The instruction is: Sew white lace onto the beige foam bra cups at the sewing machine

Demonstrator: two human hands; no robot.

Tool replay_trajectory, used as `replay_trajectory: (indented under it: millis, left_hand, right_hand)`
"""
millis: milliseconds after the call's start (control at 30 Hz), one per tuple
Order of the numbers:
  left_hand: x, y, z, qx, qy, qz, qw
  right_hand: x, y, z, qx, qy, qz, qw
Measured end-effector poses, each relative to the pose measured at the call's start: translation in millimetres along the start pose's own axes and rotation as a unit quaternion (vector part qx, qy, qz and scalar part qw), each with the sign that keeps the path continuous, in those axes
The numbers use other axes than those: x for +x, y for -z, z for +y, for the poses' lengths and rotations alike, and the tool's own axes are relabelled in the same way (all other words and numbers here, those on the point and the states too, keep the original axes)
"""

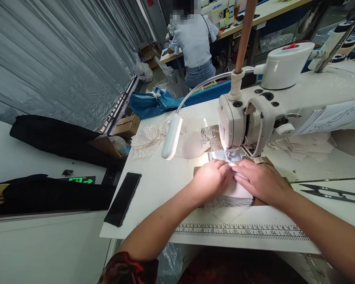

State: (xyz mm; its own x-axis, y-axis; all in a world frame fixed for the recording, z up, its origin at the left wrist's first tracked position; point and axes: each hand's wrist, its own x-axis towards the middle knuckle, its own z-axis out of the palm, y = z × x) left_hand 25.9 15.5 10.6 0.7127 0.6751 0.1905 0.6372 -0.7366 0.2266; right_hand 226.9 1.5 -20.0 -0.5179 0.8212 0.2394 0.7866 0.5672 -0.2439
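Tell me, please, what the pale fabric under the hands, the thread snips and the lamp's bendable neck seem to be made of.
Pale fabric: a soft matte textile, with lace-like patterning along its near edge; the fibre cannot be told.
Thread snips: probably dark-coated metal, judging by the slim, pointed blades.
Lamp's neck: likely shiny metal, since its ribbed surface gives bright silvery reflections.

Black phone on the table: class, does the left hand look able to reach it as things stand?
Probably yes: mainly white tabletop shows between the left hand and the black phone, though that hand is busy on the pale fabric.
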Motion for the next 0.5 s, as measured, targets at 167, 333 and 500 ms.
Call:
replay_trajectory:
  millis: [167,333,500]
  left_hand:
    - [-3.7,-8.1,-0.9,0.001,-0.008,-0.029,1.000]
    - [-4.6,-2.7,-6.6,-0.004,0.007,-0.059,0.998]
    - [-2.8,-4.1,-15.6,-0.008,-0.003,-0.088,0.996]
  right_hand:
    - [-1.7,1.0,-1.2,0.002,-0.010,0.006,1.000]
    - [1.4,4.6,-4.8,-0.006,-0.030,-0.001,1.000]
    - [3.7,5.2,-5.3,-0.006,-0.028,0.001,1.000]
